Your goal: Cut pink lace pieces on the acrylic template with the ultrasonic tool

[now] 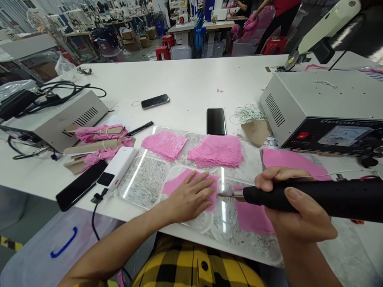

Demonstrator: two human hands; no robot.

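Observation:
My left hand (191, 196) lies flat with spread fingers on a pink lace piece (176, 182) that rests on a scratched glass plate (143, 181). My right hand (295, 213) grips a black pen-shaped cutting tool (314, 198); its metal tip (225, 194) points left and sits at the right edge of that lace, close to my left fingertips. Another pink piece (253, 217) lies under the tool. Two stacks of cut pink lace (164, 144) (216, 150) sit farther back on the glass.
A grey power unit (323, 107) stands at the right, another grey box (56, 115) at the left. Two phones (216, 121) (154, 101), a white power bank (117, 167), a black phone (80, 190), card-wrapped lace bundles (98, 139) and rubber bands (247, 113) lie around. People work far behind.

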